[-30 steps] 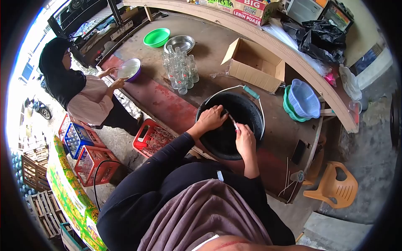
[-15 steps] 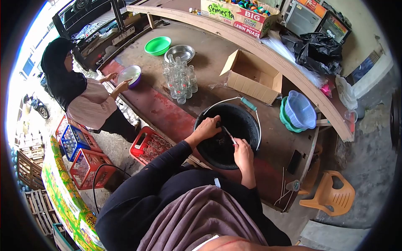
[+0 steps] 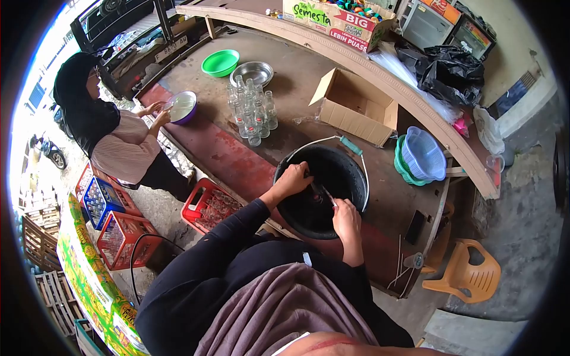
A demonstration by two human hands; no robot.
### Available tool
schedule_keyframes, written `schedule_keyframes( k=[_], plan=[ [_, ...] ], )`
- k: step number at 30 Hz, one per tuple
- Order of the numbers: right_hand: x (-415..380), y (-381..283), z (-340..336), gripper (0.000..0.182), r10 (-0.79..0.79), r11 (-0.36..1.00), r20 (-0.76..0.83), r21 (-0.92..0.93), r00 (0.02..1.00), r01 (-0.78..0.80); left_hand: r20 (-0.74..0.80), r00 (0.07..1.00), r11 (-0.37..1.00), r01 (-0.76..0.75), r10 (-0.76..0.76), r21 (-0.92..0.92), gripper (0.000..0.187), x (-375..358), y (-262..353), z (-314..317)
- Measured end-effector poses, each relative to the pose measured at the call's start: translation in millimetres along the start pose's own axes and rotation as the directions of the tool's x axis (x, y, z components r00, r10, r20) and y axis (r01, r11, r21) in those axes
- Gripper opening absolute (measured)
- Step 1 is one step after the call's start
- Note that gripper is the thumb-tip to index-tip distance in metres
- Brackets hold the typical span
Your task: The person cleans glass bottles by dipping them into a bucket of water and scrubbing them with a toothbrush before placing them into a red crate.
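A black bucket (image 3: 350, 216) with a wire handle stands in front of me on the worn table. Over its left side, my left hand (image 3: 294, 180) is closed, fingers bent round something small and dark that I cannot make out. My right hand (image 3: 347, 223), at the bucket's right inner edge, is shut on a slim knife (image 3: 328, 194). Its metal blade points up and left toward my left hand. The bucket's inside is dark, so its contents are hard to see. Beyond the bucket stands a cluster of clear glass bottles (image 3: 254, 115).
At left, a person (image 3: 127, 142) handles a bottle over a purple-rimmed basin (image 3: 183, 108). A green basin (image 3: 219, 63), steel bowl (image 3: 259, 74), open carton (image 3: 356, 121) and blue basket (image 3: 424, 154) sit on the table. Red crates (image 3: 127, 240) stand on the floor; an orange chair (image 3: 469, 273) is right.
The knife's blade now sits slightly lower in the bucket, and its tip is harder to see. Both hands stay nearly in place. The other person's hands have shifted slightly; the whole view moved a little.
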State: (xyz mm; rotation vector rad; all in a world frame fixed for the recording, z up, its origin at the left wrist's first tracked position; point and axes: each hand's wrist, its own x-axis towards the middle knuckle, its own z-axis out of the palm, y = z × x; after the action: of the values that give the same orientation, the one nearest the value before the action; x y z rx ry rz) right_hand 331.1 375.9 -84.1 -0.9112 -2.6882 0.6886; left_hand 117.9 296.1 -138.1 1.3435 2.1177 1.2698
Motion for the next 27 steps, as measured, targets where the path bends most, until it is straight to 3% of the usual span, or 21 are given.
schedule_keyframes(
  k=[2, 4, 6, 8, 9, 11, 12, 14, 17, 18, 20, 21, 23, 25, 27],
  plan=[
    [1.1, 0.5, -0.3, 0.020, 0.038, 0.998, 0.022, -0.047, 0.999, -0.037, 0.002, 0.997, 0.994, 0.080, -0.080, 0.075, 0.020, -0.9, 9.2, -4.4],
    [-0.9, -10.3, -5.3, 0.020, -0.060, 0.992, -0.113, 0.103, 0.992, 0.072, -0.017, 0.999, 0.996, 0.052, -0.051, 0.070, 0.021, 1.7, 4.6, -1.7],
    [-1.4, -8.4, -1.0, 0.021, -0.054, 0.997, -0.067, 0.057, 0.996, 0.058, -0.035, 0.999, 0.998, 0.021, -0.019, 0.066, 0.023, 3.3, -5.4, 3.2],
    [-0.7, -0.3, 5.5, 0.022, 0.008, 0.998, 0.017, -0.068, 1.000, -0.006, -0.077, 0.959, 0.953, -0.260, 0.274, 0.154, 0.028, 3.5, -19.5, 8.0],
    [-0.9, 2.5, 4.1, 0.022, 0.006, 0.998, 0.019, -0.070, 1.000, -0.004, -0.080, 0.959, 0.954, -0.258, 0.272, 0.153, 0.028, 3.2, -16.6, 6.0],
    [-0.1, 5.6, 2.9, 0.024, 0.010, 0.999, -0.051, -0.045, 0.999, -0.013, 0.052, 0.996, 0.995, -0.075, 0.078, -0.061, 0.033, 3.3, -11.7, 0.9],
    [-1.7, -6.8, -6.6, 0.025, -0.005, 1.000, -0.069, -0.017, 0.998, 0.004, 0.051, 0.996, 0.996, -0.068, 0.071, -0.062, 0.033, 2.6, -6.7, -1.4],
    [-5.2, -13.9, -10.2, 0.025, -0.060, 0.998, -0.069, 0.031, 0.996, 0.062, 0.083, 0.992, 0.995, 0.093, -0.095, 0.029, 0.034, 0.6, 1.4, -2.2],
    [-5.4, -6.0, -3.2, 0.026, -0.109, 0.993, -0.079, 0.035, 0.991, 0.112, 0.016, 0.997, 0.979, 0.066, -0.070, 0.191, 0.032, -1.7, 1.5, 1.1],
    [-4.3, -1.6, -1.9, 0.025, -0.015, 1.000, -0.040, -0.028, 0.999, 0.014, 0.014, 0.997, 0.979, 0.066, -0.070, 0.191, 0.032, -0.6, 1.3, 1.6],
    [-3.7, 4.1, -1.2, 0.023, 0.087, 0.994, -0.017, -0.068, 0.996, -0.088, 0.066, 0.993, 0.995, 0.103, -0.102, -0.017, 0.029, 2.4, 0.4, -0.1],
    [-2.8, -0.8, -4.9, 0.023, 0.081, 0.994, -0.021, -0.067, 0.997, -0.082, 0.060, 0.993, 0.995, 0.099, -0.098, -0.015, 0.029, 5.0, -3.8, 0.2],
    [-6.6, -15.5, -11.5, 0.025, 0.008, 0.998, -0.078, 0.070, 0.997, -0.003, 0.022, 0.989, 0.987, -0.148, 0.147, 0.059, 0.031, 3.7, -12.7, 2.5],
    [-7.3, -14.7, -8.1, 0.024, -0.037, 0.992, -0.092, 0.115, 0.995, 0.047, 0.034, 0.990, 0.991, -0.136, 0.135, 0.011, 0.033, 2.6, -15.1, 1.5],
    [-5.6, -4.3, -1.8, 0.023, -0.031, 0.999, -0.012, -0.018, 0.999, 0.031, 0.044, 0.991, 0.991, -0.126, 0.128, -0.039, 0.035, 2.4, -14.7, 2.1]
  ],
)
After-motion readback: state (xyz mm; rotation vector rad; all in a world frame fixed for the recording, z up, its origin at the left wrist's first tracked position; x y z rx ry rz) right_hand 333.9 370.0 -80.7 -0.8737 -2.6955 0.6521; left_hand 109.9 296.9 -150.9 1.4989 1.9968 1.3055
